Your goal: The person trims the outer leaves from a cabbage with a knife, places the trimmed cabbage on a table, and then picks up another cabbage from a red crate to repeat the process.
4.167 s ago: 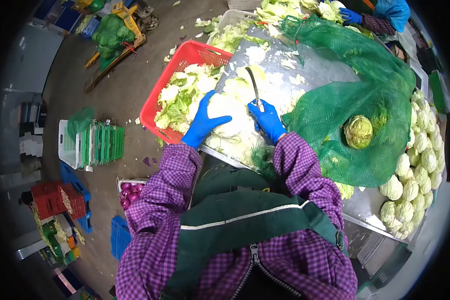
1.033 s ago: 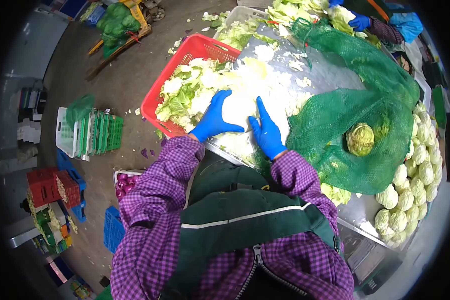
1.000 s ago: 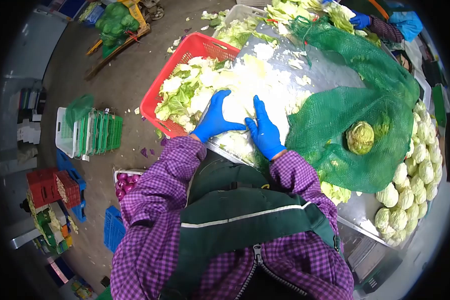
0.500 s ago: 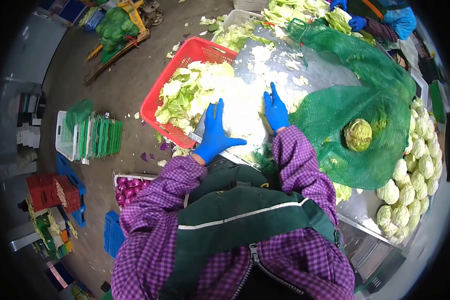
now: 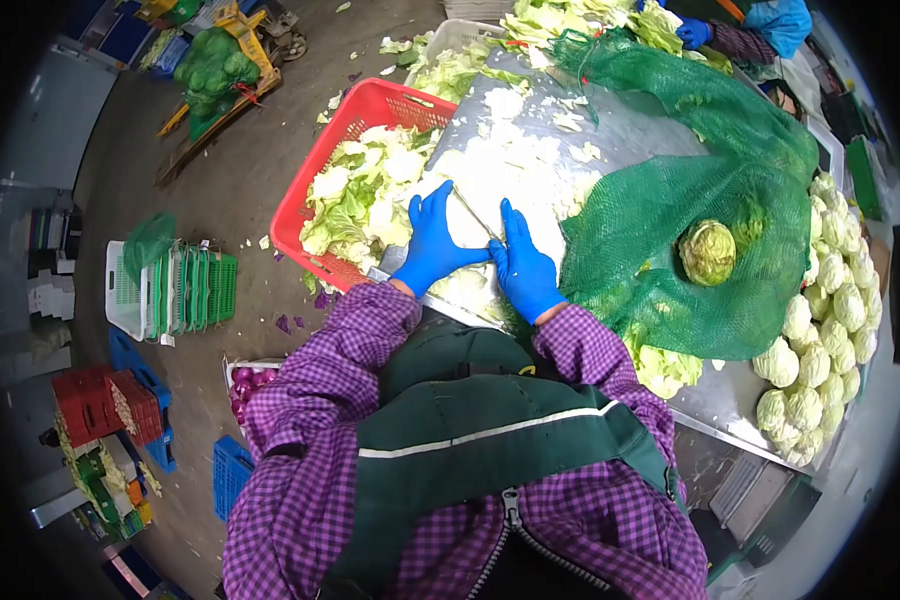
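Observation:
My left hand, in a blue glove, is open with fingers spread on a glaring white heap of cabbage leaves on the metal table. To its right, my blue-gloved right hand has its fingers stretched up and its thumb close to the left thumb. A thin dark line runs between the hands; glare hides what it is. Just left of the heap, a red basket holds pale green leaves. A green mesh bag lies to the right, with one cabbage on it.
Trimmed cabbages are piled at the table's right end. A co-worker's gloved hand is among leaves at the far side. Green and white crates, red onions and a blue crate stand on the floor at left.
My right hand has moved down and left, close to my left hand. My left hand has shifted only slightly. The whole view has shifted a little.

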Available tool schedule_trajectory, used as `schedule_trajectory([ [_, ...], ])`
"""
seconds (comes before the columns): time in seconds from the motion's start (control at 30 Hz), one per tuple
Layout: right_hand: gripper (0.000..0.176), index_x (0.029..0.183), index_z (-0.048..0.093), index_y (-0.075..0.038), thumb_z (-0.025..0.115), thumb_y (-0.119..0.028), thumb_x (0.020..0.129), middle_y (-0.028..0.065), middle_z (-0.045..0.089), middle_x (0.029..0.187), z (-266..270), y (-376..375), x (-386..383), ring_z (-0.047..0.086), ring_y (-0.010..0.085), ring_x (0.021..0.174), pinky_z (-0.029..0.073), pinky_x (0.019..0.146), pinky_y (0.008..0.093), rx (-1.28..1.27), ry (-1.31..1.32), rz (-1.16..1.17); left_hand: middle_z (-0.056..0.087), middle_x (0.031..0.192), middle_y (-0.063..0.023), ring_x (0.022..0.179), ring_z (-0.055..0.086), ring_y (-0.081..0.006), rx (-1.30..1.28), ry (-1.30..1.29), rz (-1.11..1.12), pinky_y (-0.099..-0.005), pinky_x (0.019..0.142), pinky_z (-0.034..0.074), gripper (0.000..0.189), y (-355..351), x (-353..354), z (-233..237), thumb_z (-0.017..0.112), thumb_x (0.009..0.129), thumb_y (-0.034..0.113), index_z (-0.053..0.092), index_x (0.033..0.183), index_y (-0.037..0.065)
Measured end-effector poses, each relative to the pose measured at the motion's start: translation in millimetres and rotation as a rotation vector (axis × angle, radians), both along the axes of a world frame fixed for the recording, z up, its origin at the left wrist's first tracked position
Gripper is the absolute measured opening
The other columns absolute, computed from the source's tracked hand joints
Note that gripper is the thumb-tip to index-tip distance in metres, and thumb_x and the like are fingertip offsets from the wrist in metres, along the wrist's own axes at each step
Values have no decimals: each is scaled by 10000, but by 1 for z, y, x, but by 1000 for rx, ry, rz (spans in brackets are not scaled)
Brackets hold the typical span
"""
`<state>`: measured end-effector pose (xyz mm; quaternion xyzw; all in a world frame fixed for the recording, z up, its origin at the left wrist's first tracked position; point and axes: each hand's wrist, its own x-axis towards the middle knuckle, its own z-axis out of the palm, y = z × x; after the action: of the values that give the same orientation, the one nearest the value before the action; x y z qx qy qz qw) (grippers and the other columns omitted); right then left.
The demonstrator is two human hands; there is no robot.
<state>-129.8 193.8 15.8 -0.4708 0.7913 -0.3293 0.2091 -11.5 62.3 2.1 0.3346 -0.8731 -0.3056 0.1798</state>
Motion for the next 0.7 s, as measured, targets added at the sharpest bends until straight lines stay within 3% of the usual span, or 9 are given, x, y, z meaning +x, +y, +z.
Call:
schedule_trajectory([
  [0.2,534,1417,326,-191,455,-370,931,218,523,1252,-20,-22,-10,644,382,770,515,690,433,-199,73,-149,346,1262,-229,1199,299,-405,-58,58,148,-518,1023,263,1174,20,-3,-16,861,511,453,214,1399,41],
  [0.3,449,1327,479,-129,463,-357,940,187,665,822,-26,-32,-38,645,346,710,491,626,418,-8,-165,-436,293,1332,-234,1261,213,-421,66,138,185,-510,1057,226,1195,25,8,-18,873,478,467,228,1389,38],
  [0.37,477,1333,455,-74,468,-337,936,186,667,857,-55,-31,-61,644,341,691,490,625,422,-76,-731,-583,286,1352,-215,1296,184,-415,132,223,93,-506,1074,220,1211,21,23,-23,897,455,423,229,1394,53],
  [0.4,477,1333,455,-74,468,-337,936,186,667,857,-63,-27,-67,644,341,691,490,625,422,-79,-732,-581,244,1387,-211,1304,261,-351,46,189,47,-450,1087,238,1233,22,32,-24,911,447,377,208,1401,35],
  [0.5,485,1332,448,-44,489,-314,931,210,659,956,-81,-13,-84,651,337,760,495,675,424,0,-689,-643,258,1408,-189,1331,261,-329,71,226,-98,-441,1104,225,1234,17,66,-37,912,460,369,198,1409,34],
  [0.57,507,1359,424,-72,522,-300,918,236,651,971,-68,-6,-89,644,354,870,492,758,419,-51,-241,-464,303,1387,-203,1308,307,-338,138,312,-116,-447,1087,264,1163,23,75,-32,901,506,355,231,1404,43],
  [0.6,666,1401,360,-97,644,-320,841,281,572,1155,-47,0,-91,579,367,1063,468,872,405,116,-264,-387,334,1361,-200,1280,344,-323,299,423,-42,-430,1069,294,1107,31,76,-27,898,522,347,265,1376,37],
  [0.63,666,1401,360,-97,644,-320,841,281,572,1155,-36,1,-82,579,367,1063,468,872,405,117,-266,-379,364,1334,-198,1252,380,-307,461,533,38,-413,1051,323,1050,37,75,-21,894,538,338,300,1349,31],
  [0.7,867,1420,311,-112,754,-381,725,276,419,1347,-23,0,-65,477,379,1202,425,961,393,-98,-170,-130,401,1280,-182,1205,414,-287,530,492,143,-396,1022,351,987,33,60,-14,891,550,330,332,1305,25],
])
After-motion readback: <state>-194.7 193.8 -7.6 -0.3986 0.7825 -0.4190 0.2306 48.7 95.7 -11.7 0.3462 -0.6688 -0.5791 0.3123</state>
